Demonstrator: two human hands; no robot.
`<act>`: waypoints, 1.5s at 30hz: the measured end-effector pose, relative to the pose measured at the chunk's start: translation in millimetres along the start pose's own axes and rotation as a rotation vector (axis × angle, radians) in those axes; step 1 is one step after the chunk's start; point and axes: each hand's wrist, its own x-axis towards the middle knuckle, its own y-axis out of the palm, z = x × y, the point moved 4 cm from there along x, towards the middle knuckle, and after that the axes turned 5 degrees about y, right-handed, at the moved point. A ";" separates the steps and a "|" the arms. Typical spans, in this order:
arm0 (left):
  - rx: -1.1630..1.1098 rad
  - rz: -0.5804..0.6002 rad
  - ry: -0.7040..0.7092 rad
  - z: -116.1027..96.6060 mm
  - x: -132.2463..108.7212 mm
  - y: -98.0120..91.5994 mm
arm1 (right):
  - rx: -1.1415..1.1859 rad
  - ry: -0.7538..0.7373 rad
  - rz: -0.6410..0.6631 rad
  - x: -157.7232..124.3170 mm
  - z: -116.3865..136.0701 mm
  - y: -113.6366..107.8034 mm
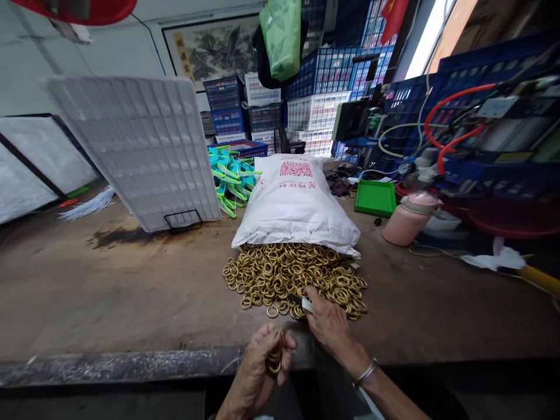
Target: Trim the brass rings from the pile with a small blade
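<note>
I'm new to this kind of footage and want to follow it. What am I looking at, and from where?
There is no machine here, just a person's two bare hands. The single picture comes from a camera worn on the head, looking forward and down. The left hand holds a few gold-coloured rings near the front edge of a brown table. The right hand, at the pile of rings, seems to hold a small black-and-white item, too unclear to identify. The pile lies in front of a white sack. Farther right are a green tray and a pink bottle.
</note>
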 end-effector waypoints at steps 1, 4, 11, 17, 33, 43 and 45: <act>-0.009 -0.005 0.001 0.0 1.0 -1.9 | -0.014 0.008 0.011 1.2 -0.6 1.5; -0.077 -0.001 -0.006 1.5 3.6 -6.1 | -0.028 0.029 0.049 3.8 -0.8 4.8; -0.203 0.005 -0.078 11.2 8.2 -13.5 | 0.055 0.040 0.041 6.4 -3.6 7.6; -0.220 -0.121 -0.103 12.3 18.0 -17.8 | 0.596 0.056 0.054 7.8 1.6 2.6; 0.324 -0.187 0.129 6.2 32.1 -14.6 | 1.122 0.209 0.336 -11.1 25.0 10.1; 0.416 -0.253 0.169 1.1 28.2 -12.6 | 1.327 0.369 0.461 -17.1 36.1 3.8; 0.410 -0.225 0.154 2.4 27.8 -13.3 | 1.277 0.354 0.432 -17.1 35.3 5.7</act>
